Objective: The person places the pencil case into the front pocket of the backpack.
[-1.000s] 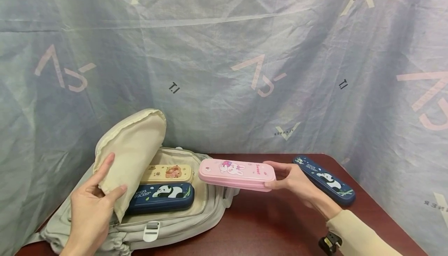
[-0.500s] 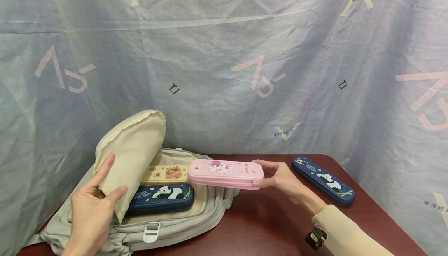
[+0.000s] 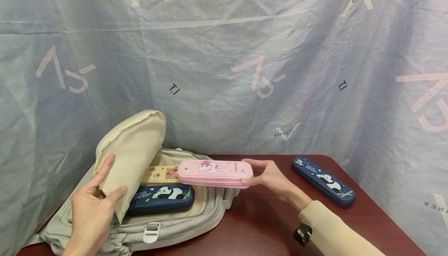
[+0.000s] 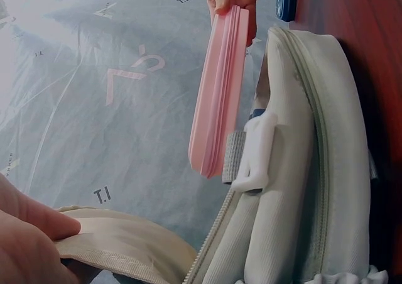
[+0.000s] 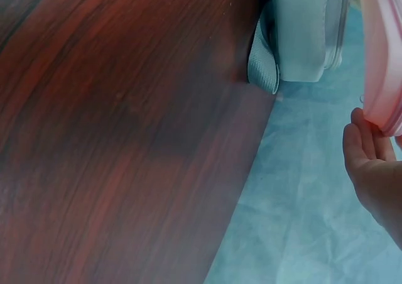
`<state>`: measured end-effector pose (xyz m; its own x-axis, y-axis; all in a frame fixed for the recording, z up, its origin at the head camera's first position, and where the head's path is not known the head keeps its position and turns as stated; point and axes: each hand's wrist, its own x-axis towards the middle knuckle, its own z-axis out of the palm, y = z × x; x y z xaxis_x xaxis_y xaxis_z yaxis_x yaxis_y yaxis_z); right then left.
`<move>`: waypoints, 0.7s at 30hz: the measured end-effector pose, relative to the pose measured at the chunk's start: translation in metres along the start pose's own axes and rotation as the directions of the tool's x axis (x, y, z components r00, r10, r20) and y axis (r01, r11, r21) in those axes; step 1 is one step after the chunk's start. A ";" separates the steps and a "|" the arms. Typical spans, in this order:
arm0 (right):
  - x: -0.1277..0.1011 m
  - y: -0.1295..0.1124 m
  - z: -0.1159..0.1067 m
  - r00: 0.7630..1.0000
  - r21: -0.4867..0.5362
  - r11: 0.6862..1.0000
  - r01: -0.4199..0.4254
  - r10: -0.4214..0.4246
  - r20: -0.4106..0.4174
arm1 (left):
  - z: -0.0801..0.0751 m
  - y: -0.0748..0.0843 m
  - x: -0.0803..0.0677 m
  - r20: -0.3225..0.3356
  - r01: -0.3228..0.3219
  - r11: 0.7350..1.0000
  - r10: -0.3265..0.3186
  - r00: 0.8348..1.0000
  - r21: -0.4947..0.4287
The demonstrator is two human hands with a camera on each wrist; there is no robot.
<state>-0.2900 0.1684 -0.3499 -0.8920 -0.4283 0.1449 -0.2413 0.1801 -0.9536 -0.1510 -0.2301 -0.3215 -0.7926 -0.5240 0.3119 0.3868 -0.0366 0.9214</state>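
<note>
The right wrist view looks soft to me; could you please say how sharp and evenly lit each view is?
Head view: even light, sharp print on the pink rabbit pencil case. Left wrist view: that case in focus, the left hand a near blur. Right wrist view: the case and right hand blurred, the dark red wooden table grain smeared.

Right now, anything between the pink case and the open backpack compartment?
Nothing visible. The left hand holds the flap up, and the pink case in the right hand hangs above the yellow case and panda case inside.

right hand [image 3: 269, 174]: cream long sleeve | black wrist-strapped device | left hand [image 3: 91, 213]: bare, no sleeve visible
</note>
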 end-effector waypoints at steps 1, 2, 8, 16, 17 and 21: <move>0.001 0.000 0.001 1.000 0.002 1.000 0.000 0.000 0.003 | 0.000 0.000 0.000 0.000 0.001 1.000 -0.001 1.000 -0.002; 0.002 0.000 0.002 1.000 0.000 1.000 0.000 0.000 0.004 | 0.000 0.000 0.000 0.001 0.002 1.000 -0.002 1.000 -0.001; 0.009 -0.002 0.010 1.000 -0.010 1.000 0.009 -0.009 -0.001 | 0.000 0.000 0.000 0.005 0.000 1.000 0.000 1.000 0.009; 0.021 -0.004 0.025 1.000 0.013 1.000 0.000 0.000 -0.004 | 0.001 0.001 -0.001 0.009 -0.013 1.000 0.013 1.000 0.002; 0.023 -0.004 0.026 1.000 0.018 1.000 -0.001 0.001 -0.001 | 0.001 0.001 -0.001 0.010 -0.016 1.000 0.016 1.000 0.001; 0.028 -0.004 0.033 1.000 0.032 0.999 0.006 -0.007 0.016 | 0.001 0.001 -0.001 0.015 -0.025 1.000 0.025 1.000 -0.010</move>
<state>-0.3019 0.1265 -0.3507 -0.8842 -0.4432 0.1472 -0.2344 0.1486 -0.9607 -0.1499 -0.2286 -0.3207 -0.7896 -0.5119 0.3384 0.4111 -0.0319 0.9110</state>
